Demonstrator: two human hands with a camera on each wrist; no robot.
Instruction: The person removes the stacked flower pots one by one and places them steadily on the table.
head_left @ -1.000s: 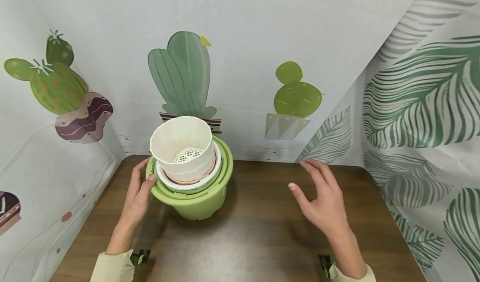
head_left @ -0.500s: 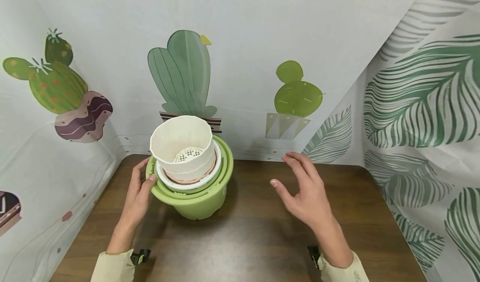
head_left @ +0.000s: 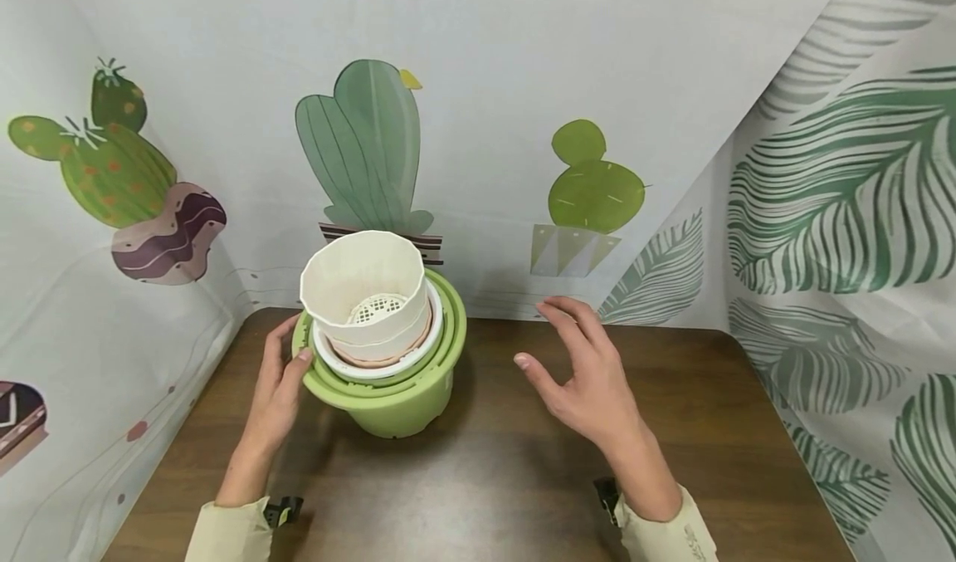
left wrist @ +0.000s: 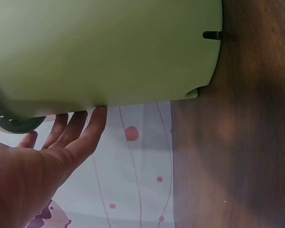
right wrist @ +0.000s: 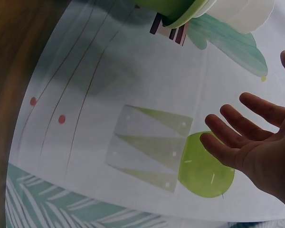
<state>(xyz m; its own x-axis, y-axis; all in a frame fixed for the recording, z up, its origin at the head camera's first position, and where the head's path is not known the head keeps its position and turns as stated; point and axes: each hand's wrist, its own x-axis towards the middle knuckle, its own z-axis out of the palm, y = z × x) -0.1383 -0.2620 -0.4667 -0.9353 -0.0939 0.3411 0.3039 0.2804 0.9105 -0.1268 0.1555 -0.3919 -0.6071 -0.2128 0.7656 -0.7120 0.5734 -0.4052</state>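
Note:
A nested stack of flower pots stands on the table, left of the middle. Its outer pot is a wide green flower pot (head_left: 403, 412), with a white rim (head_left: 325, 353) and a pinkish edge inside it. Topmost is a cream faceted pot (head_left: 314, 292) with a mesh bottom. My left hand (head_left: 275, 388) holds the green pot at its left side, thumb at the rim and fingertips against the outer wall, as the left wrist view shows. My right hand (head_left: 586, 375) hovers right of the stack, fingers spread and slightly bent, touching nothing.
The brown wooden table (head_left: 478, 496) ends at a white cloth backdrop (head_left: 485, 89) printed with cacti, close behind the stack. On the right hangs leaf-patterned cloth (head_left: 836, 205). Dark straps (head_left: 284, 510) sit at both wrists.
My right hand has moved left toward the pots, with its fingers still spread. My left hand and the stack have stayed in place.

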